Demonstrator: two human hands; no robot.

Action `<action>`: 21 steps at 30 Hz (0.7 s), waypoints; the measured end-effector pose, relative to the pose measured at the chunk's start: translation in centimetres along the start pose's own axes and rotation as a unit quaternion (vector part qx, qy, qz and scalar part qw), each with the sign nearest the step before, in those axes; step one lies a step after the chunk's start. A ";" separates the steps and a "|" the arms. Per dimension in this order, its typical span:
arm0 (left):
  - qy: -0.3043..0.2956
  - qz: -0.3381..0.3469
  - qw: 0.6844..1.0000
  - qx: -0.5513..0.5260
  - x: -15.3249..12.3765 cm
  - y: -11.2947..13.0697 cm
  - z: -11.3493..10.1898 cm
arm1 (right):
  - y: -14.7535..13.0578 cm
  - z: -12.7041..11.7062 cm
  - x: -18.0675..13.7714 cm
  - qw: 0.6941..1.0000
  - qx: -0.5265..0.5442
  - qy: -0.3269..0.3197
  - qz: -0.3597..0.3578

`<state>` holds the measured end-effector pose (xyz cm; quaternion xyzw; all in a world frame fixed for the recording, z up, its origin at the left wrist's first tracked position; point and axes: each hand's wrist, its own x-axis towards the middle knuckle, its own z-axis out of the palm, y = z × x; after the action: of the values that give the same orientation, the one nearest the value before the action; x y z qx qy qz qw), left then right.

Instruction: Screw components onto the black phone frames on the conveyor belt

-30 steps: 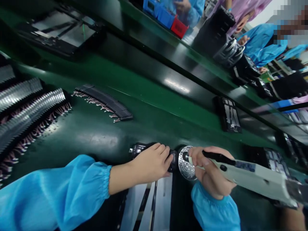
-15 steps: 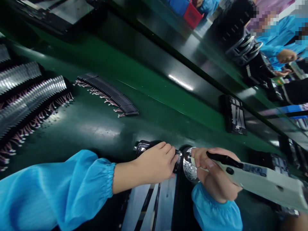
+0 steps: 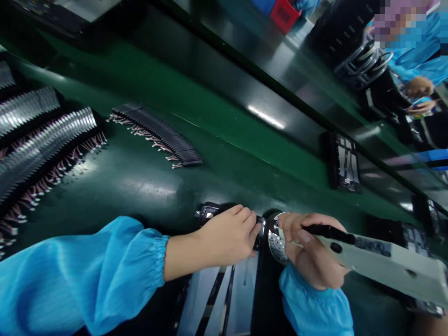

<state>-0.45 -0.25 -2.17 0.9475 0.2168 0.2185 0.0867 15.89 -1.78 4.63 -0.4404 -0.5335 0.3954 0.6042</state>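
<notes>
My left hand [image 3: 229, 235] lies over the top end of a black device housing [image 3: 209, 212], its fingers bent around the edge. Below that hand, the housing's pale flat panels [image 3: 241, 289] show, split by dark slanting strips. My right hand [image 3: 315, 249] is wrapped around a pale grey-green electric screwdriver [image 3: 395, 263] with a black lever. The screwdriver points left, its front end over a round metal dish [image 3: 276, 245] full of small holes. Fingers partly cover the front end, so I cannot tell whether the bit touches the dish.
Rows of thin dark parts with wire leads [image 3: 52, 144] lie on the green table at left, and a shorter curved row [image 3: 161, 133] lies nearer the middle. Another black housing [image 3: 345, 161] sits at right. Across the bench, a co-worker's hands [image 3: 420, 95] are near dark items.
Both of my hands keep nearly the same place, with the screwdriver still over the dish. The view has shifted slightly, and the co-worker's hands at upper right have moved a little.
</notes>
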 end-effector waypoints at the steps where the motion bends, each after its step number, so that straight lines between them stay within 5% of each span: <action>1: -0.003 0.000 1.000 0.000 0.0 0.0 0.0 | 0.1 0.1 -0.1 1.000 0.000 0.004 0.000; 7: -0.025 0.002 1.000 -0.006 0.1 -0.3 -0.5 | 0.1 -0.2 -0.3 1.000 -0.001 0.023 -0.006; 13: -0.023 0.033 0.999 0.008 -0.1 -0.6 -0.5 | -0.6 -4.1 0.5 0.994 -0.021 0.089 -0.061; 21: -0.030 0.028 0.999 0.019 0.1 -0.6 0.1 | 1.9 -4.8 1.5 0.990 -0.007 0.138 -0.034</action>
<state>-0.54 0.35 -2.43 0.9608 0.1915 0.1882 0.0686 20.82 -0.27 3.05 -0.4769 -0.4626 0.3066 0.6816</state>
